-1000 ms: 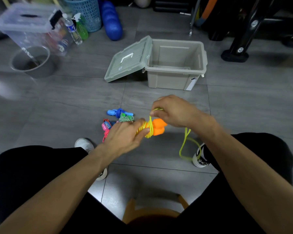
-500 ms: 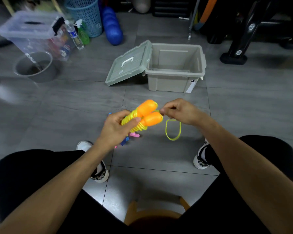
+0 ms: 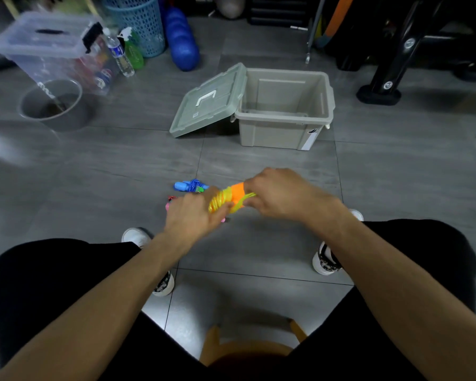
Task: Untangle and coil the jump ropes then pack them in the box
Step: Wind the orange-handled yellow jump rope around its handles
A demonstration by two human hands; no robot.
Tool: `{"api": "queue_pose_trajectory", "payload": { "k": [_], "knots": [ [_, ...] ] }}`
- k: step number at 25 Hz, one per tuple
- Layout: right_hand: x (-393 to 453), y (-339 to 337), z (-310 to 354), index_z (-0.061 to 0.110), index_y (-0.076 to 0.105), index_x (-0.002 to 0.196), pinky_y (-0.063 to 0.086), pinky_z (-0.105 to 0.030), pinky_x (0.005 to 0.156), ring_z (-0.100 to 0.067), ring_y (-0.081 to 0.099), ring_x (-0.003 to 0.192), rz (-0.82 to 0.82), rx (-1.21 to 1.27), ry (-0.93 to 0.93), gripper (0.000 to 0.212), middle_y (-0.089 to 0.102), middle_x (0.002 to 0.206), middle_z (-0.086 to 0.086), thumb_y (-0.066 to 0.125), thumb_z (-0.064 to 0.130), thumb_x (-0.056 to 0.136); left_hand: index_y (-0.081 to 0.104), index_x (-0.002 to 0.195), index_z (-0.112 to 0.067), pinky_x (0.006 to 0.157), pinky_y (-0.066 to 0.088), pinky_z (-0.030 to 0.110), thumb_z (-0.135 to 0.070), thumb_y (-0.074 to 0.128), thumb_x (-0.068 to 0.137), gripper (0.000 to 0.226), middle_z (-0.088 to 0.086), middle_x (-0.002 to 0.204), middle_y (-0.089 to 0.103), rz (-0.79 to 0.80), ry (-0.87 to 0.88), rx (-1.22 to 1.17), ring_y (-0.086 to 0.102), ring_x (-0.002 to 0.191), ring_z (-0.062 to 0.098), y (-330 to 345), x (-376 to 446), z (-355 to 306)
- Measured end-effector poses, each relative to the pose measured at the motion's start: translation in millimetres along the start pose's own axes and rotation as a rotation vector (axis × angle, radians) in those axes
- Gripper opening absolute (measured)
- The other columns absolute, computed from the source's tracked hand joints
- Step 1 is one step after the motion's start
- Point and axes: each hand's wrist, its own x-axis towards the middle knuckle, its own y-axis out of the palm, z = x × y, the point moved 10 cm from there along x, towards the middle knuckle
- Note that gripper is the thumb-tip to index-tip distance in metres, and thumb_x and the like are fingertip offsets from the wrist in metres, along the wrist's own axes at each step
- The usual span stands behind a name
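Both hands hold one jump rope (image 3: 227, 199): orange handles side by side with yellow-green cord wound round them. My left hand (image 3: 193, 215) grips the wound end. My right hand (image 3: 278, 192) holds the handle end and pinches the cord's last stretch against it. On the floor behind my left hand lies a blue jump rope (image 3: 188, 186), and a pink one (image 3: 169, 203) peeks out beside my knuckles. The beige box (image 3: 283, 133) stands open farther ahead, nothing visible inside it, its lid (image 3: 206, 103) leaning against its left side.
A clear plastic bin (image 3: 52, 50), a round grey bowl (image 3: 52, 105), bottles (image 3: 120, 55) and a blue basket (image 3: 138, 23) crowd the back left. Black gym equipment (image 3: 396, 50) stands at the back right. My shoes (image 3: 326, 259) and knees frame the floor near me.
The loose loop of cord that hung below my right hand is gone, wound onto the handles. The bundle has swung from pointing up-right to lying nearly level between my hands.
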Motion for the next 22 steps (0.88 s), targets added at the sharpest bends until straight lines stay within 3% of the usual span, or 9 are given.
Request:
{"api": "queue_pose_trajectory", "payload": {
  "k": [4,7,10,12,15,17,20,22],
  "knots": [
    [-1.8,-9.5,-21.6,0.022,0.068,0.090,0.047,-0.037,0.071,-0.018,0.056,0.090,0.019,0.180,-0.050,0.027,0.066,0.088,0.002,0.061,0.048,0.085,0.061,0.095,-0.018,0.048,0.043,0.028,-0.063,0.038,0.086,0.052,0.005,0.059,0.061,-0.113,0.524,-0.043,0.060,0.051,0.029,-3.2,-26.1,-50.3],
    [6.1,-1.9,-31.0,0.018,0.071,0.080,0.048,-0.037,0.068,-0.018,0.057,0.072,0.007,0.442,-0.070,0.028,0.066,0.074,-0.002,0.069,0.046,0.080,0.061,0.097,-0.016,0.049,0.046,0.029,-0.069,0.037,0.087,0.059,0.003,0.062,0.060,-0.031,0.579,-0.198,0.057,0.053,0.024,-3.8,-30.8,-52.1],
    [12.9,12.5,-48.4,0.008,0.071,0.080,0.044,-0.029,0.066,-0.017,0.054,0.066,-0.023,0.755,-0.019,0.024,0.067,0.077,-0.017,0.073,0.032,0.080,0.065,0.091,-0.018,0.052,0.046,0.026,-0.071,0.058,0.074,0.056,-0.003,0.066,0.061,0.043,0.428,-0.485,0.058,0.057,0.011,-8.6,-25.2,-38.4],
    [12.5,21.2,-59.5,0.003,0.069,0.081,0.040,-0.027,0.063,-0.013,0.049,0.066,-0.059,0.867,0.019,0.023,0.062,0.072,-0.021,0.068,0.025,0.086,0.065,0.082,-0.015,0.049,0.044,0.022,-0.058,0.072,0.068,0.046,0.001,0.067,0.063,0.060,0.222,-0.736,0.059,0.056,0.010,-13.1,-19.4,-26.3],
    [9.4,40.9,-64.3,0.009,0.066,0.077,0.038,-0.020,0.055,-0.001,0.042,0.053,-0.058,0.902,0.098,0.022,0.052,0.061,-0.002,0.057,0.019,0.094,0.063,0.090,0.003,0.039,0.042,0.018,-0.030,0.077,0.080,0.037,0.027,0.078,0.067,0.070,-0.099,-1.073,0.069,0.064,0.029,-7.4,-13.5,-7.1],
    [7.5,54.6,-53.7,0.018,0.066,0.079,0.040,-0.020,0.058,0.000,0.045,0.052,-0.036,0.894,0.117,0.022,0.051,0.059,0.007,0.052,0.020,0.096,0.062,0.093,0.006,0.039,0.044,0.021,-0.032,0.073,0.084,0.040,0.033,0.084,0.067,0.053,-0.237,-1.216,0.070,0.066,0.037,-4.1,-11.6,-0.6],
    [4.7,67.6,-31.2,0.010,0.067,0.097,0.038,-0.023,0.064,-0.006,0.048,0.060,0.001,0.829,0.103,0.024,0.052,0.064,0.007,0.046,0.022,0.099,0.061,0.094,0.007,0.040,0.043,0.021,-0.034,0.068,0.087,0.042,0.018,0.069,0.065,-0.061,-0.414,-1.286,0.064,0.044,0.020,-10.1,-10.9,11.3],
    [3.2,71.1,-10.9,0.004,0.063,0.104,0.033,-0.024,0.067,-0.017,0.050,0.073,0.043,0.669,0.057,0.025,0.058,0.078,-0.004,0.043,0.019,0.100,0.058,0.090,0.005,0.035,0.037,0.015,-0.038,0.065,0.089,0.043,-0.001,0.050,0.059,-0.109,-0.489,-1.168,0.057,0.035,0.009,-14.6,-11.3,18.8]
  ]
}}
